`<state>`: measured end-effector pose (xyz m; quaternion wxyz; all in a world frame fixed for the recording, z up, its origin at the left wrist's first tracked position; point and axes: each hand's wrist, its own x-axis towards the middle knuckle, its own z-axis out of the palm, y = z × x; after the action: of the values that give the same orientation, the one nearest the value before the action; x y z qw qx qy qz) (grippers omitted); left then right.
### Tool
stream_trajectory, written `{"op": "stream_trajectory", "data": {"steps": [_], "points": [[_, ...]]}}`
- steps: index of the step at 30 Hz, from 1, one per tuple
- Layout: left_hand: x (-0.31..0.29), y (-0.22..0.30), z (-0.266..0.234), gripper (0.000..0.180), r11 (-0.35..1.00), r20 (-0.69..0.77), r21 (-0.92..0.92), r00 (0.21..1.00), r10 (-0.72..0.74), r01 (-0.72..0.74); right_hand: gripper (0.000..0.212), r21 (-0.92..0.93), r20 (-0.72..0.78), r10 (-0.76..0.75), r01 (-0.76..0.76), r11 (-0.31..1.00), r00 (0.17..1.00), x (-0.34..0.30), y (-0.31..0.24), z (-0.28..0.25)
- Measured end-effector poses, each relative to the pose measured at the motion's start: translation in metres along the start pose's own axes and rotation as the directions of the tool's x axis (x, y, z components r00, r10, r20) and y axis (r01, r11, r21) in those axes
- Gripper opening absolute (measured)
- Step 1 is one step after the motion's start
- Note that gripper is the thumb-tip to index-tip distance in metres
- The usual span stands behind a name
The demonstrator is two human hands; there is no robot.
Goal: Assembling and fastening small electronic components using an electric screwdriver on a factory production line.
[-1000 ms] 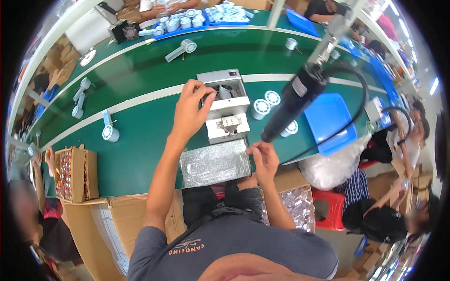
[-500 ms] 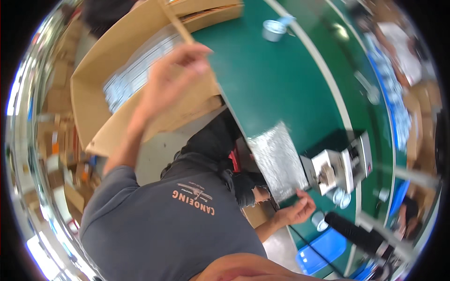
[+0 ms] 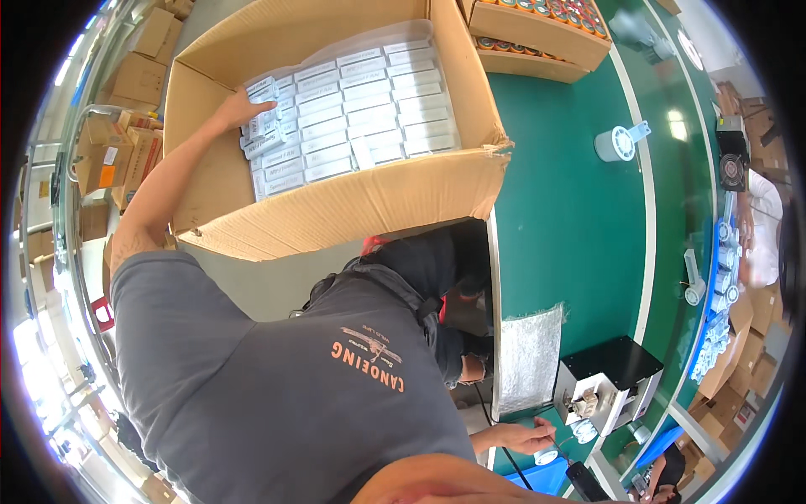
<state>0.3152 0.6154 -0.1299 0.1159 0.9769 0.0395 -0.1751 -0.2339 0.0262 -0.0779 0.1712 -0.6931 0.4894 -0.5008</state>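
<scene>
Head view: green worktable [image 3: 579,218] runs down the right side, its near edge meeting the person's lap; the bare green stretch between the box and the machine is open. Large cardboard box [image 3: 336,210] stands just left of the table edge, flaps up, its right wall touching the table corner. Inside, flat white packets [image 3: 361,109] lie in tight rows, filling the floor of the box. Silver foil mat [image 3: 529,357] lies at the table's near edge; black-and-white machine [image 3: 609,386] sits just beyond it.

Left hand [image 3: 239,109]: arm stretched out long, fingers curled over the packets at the box's left end, closing on 1 or more. Right hand [image 3: 525,437]: low by the table edge near the machine, pinching a small item too small to identify.

Versus 0.5 s ago: left hand was raised at the box rim; now down among the packets.
</scene>
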Motion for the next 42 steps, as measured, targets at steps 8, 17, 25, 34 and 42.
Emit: {"op": "stream_trajectory", "data": {"steps": [8, 17, 25, 34, 42], "points": [[0.014, -0.016, 0.036, 0.103, 0.965, -0.051, 0.26, 0.999, 0.003, 0.01, 0.04, -0.091, 0.05, -0.006, 0.01, 0.996, 0.999, -0.002, -0.005, 0.004], [-0.033, -0.005, 0.034, 0.077, 0.957, 0.14, 0.174, 0.968, 0.207, -0.23, 0.039, -0.141, 0.097, 0.014, 0.0, 0.99, 0.995, -0.002, -0.011, 0.005], [-0.049, -0.016, 0.053, 0.107, 0.973, -0.052, 0.197, 0.99, 0.13, -0.117, 0.04, -0.129, 0.087, 0.047, -0.035, 0.991, 0.995, -0.001, -0.005, 0.002], [-0.039, -0.004, 0.036, 0.105, 0.967, 0.029, 0.199, 0.988, 0.154, -0.157, 0.041, -0.098, 0.046, 0.093, -0.088, 0.991, 0.995, -0.004, -0.015, 0.004], [-0.013, -0.003, 0.001, 0.114, 0.959, 0.245, -0.046, 0.927, 0.283, -0.281, 0.038, 0.012, 0.063, 0.131, -0.132, 0.991, 0.989, -0.002, -0.01, 0.005]]}}
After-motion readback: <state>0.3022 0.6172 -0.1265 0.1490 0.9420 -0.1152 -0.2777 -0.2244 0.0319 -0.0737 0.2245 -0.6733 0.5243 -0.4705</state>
